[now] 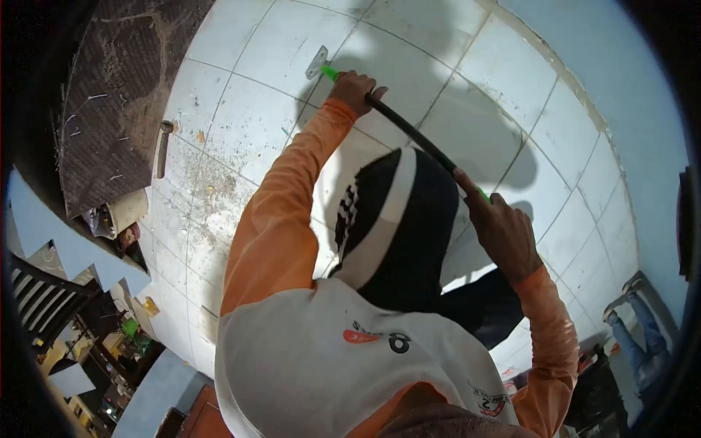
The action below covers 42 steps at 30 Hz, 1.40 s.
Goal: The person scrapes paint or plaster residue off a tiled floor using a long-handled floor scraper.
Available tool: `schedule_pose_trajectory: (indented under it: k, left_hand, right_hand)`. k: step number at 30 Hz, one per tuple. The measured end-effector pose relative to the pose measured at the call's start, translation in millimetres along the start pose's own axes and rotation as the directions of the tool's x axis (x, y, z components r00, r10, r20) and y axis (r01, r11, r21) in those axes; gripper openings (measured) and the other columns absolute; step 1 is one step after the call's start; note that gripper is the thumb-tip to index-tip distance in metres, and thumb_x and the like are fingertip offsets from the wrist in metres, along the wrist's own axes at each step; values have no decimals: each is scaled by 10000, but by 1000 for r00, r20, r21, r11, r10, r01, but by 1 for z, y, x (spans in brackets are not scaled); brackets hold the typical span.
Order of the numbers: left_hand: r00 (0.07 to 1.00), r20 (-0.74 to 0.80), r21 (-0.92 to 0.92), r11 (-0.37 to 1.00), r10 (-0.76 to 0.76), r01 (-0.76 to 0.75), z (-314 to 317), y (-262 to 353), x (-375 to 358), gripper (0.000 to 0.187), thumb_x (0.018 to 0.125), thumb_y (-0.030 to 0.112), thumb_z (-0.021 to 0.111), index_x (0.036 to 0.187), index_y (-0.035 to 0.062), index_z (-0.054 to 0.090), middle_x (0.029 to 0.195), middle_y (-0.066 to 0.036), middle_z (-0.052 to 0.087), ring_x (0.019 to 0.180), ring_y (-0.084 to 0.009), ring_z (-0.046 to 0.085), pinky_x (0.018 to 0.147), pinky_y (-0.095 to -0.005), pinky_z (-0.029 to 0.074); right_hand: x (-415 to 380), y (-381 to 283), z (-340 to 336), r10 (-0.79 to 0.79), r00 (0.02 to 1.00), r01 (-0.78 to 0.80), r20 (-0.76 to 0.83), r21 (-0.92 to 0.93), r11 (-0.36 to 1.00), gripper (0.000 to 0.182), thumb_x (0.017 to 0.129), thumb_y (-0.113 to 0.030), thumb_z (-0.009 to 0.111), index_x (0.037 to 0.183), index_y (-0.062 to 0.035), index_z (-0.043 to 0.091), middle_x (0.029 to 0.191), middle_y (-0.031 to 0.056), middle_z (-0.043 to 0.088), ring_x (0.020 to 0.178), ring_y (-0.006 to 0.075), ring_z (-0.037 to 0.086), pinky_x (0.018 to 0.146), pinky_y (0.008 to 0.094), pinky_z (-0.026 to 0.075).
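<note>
A long tool with a black shaft [418, 136] and green ends runs diagonally over the white tiled floor. My left hand [353, 93] is wrapped round its upper part, close to a flat grey-white head [317, 63] at the far end. Lower down and to the right, my right hand [504, 235] grips the other end, where a bit of green shows beside the fingers. Below the shaft are my knees in black trousers [416, 219] with a pale stripe.
Brown debris [208, 193] is scattered over the tiles at left. A hammer-like tool [162, 150] lies beside a dark, dirty panel [109, 109]. A blue wall [628, 80] borders the right. Another person's legs in jeans [642, 343] show at lower right.
</note>
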<state>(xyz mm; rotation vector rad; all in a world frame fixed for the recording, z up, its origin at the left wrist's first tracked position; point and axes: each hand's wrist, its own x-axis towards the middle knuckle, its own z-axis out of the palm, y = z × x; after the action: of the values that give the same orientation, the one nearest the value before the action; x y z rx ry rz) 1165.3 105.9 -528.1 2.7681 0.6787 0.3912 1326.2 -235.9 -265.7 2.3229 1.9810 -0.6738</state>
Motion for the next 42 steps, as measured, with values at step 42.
schedule_pose_trajectory:
  k: [42]
  left_hand:
    - [966, -250, 81, 995, 70, -51, -45, -181, -20, 150, 677, 130, 787, 675, 188, 648, 656, -12, 658, 622, -261, 643, 714, -399, 497]
  right_hand:
    - [164, -57, 9, -249, 954, 266, -166, 86, 960, 700, 1032, -195, 611, 1631, -300, 265, 726, 93, 629, 504, 214, 611, 412, 367, 492]
